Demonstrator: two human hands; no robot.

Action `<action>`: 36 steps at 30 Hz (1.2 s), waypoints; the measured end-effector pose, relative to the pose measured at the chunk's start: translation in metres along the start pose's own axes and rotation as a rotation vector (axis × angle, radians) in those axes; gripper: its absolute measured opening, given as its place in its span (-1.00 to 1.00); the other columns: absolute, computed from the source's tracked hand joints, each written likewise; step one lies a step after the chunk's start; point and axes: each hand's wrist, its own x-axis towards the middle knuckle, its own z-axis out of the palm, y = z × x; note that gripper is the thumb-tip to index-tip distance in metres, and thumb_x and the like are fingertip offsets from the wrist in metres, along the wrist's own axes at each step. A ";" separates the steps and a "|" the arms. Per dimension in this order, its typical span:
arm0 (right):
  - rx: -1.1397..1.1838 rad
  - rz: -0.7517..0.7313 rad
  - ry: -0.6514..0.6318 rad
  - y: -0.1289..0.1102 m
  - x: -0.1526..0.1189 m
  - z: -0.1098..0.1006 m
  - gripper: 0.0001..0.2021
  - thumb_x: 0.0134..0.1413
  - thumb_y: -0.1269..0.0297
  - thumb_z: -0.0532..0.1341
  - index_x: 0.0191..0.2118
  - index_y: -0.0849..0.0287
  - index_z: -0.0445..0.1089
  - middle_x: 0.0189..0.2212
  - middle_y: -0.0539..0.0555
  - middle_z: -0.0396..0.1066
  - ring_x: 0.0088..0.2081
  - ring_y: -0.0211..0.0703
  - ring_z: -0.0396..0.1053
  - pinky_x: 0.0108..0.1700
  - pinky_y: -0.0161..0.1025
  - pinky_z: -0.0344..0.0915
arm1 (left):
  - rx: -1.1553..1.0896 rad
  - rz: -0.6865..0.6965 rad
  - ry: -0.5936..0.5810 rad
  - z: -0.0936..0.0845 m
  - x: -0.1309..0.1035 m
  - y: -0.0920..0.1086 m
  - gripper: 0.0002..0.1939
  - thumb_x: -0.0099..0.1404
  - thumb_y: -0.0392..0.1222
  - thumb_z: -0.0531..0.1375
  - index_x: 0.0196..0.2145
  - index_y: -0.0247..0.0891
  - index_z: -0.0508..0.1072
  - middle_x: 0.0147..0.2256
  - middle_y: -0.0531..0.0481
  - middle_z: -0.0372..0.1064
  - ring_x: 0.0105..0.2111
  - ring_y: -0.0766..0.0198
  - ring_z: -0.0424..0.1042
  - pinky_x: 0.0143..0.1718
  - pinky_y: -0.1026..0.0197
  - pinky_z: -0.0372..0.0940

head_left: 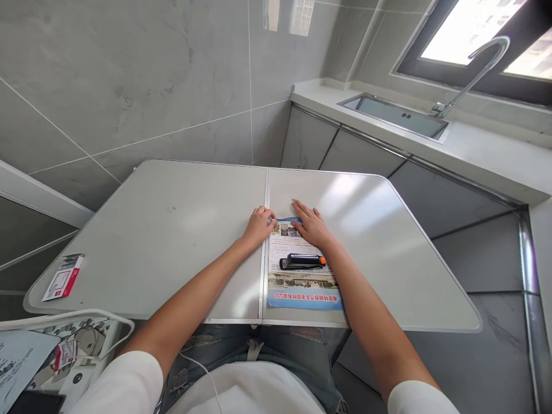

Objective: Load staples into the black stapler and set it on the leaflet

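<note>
A printed leaflet (306, 298) with blue borders, photos and text lies on the folding table, just right of its centre seam. My left hand (257, 224) is closed at the leaflet's far left corner, thumb and fingers pinching the edge. Flat on the far right part of the sheet rests my right hand (311, 225), its fingers stretched out and holding nothing. A black stapler (302, 261) with an orange end lies across the middle of the leaflet, nearer to me than both hands and touched by neither. The right hand and forearm hide part of the leaflet's right side.
The white folding table (194, 201) stands before a grey tiled wall. A red and white packet (64, 278) lies at its left end. Lower left is a cluttered white cart (97, 345) with papers. Right, a counter holds a sink (394, 115) and curved faucet (478, 75).
</note>
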 end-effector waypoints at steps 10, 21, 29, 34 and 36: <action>0.120 0.000 0.122 0.000 0.000 0.002 -0.37 0.44 -0.05 0.01 0.50 0.01 0.00 0.49 0.19 0.01 0.44 0.12 0.07 0.40 0.27 0.03 | 0.099 -0.134 0.055 -0.009 -0.025 0.051 -0.76 0.59 -0.18 -0.07 0.02 -0.15 0.37 -0.22 -0.13 0.58 -0.21 0.06 0.58 -0.25 0.14 0.29; 0.037 -0.124 -0.046 -0.057 0.030 0.013 -0.42 0.49 -0.06 -0.07 0.47 0.05 0.04 0.48 0.24 0.02 0.43 0.11 0.09 0.41 0.39 -0.08 | 0.186 -0.357 0.094 -0.025 -0.059 0.004 -0.71 0.59 -0.19 -0.12 0.01 -0.22 0.36 -0.25 -0.22 0.56 -0.28 0.01 0.60 -0.28 0.12 0.30; -0.030 -0.183 -0.108 -0.111 0.070 0.041 -0.39 0.49 -0.05 -0.06 0.48 0.12 0.01 0.45 0.30 0.10 0.46 0.20 -0.01 0.40 0.52 -0.19 | 0.284 -0.457 0.098 -0.052 -0.078 -0.050 -0.76 0.57 -0.20 -0.06 0.01 -0.19 0.37 -0.26 -0.19 0.57 -0.33 0.08 0.58 -0.32 0.16 0.27; -0.055 -0.172 -0.118 -0.137 0.082 0.051 -0.45 0.50 -0.02 -0.07 0.45 0.05 0.10 0.50 0.19 -0.03 0.49 0.25 -0.13 0.37 0.56 -0.22 | 0.350 -0.479 0.126 -0.060 -0.081 -0.065 -0.69 0.59 -0.16 -0.13 0.01 -0.19 0.38 -0.27 -0.16 0.57 -0.33 0.08 0.57 -0.35 0.18 0.24; -0.028 -0.184 -0.047 -0.137 0.082 0.047 -0.50 0.50 0.07 -0.04 0.43 0.02 0.15 0.48 0.16 0.04 0.46 0.21 -0.05 0.40 0.48 -0.21 | 0.360 -0.475 0.131 -0.061 -0.081 -0.068 -0.69 0.60 -0.15 -0.13 0.01 -0.17 0.38 -0.25 -0.15 0.57 -0.32 0.08 0.57 -0.35 0.18 0.23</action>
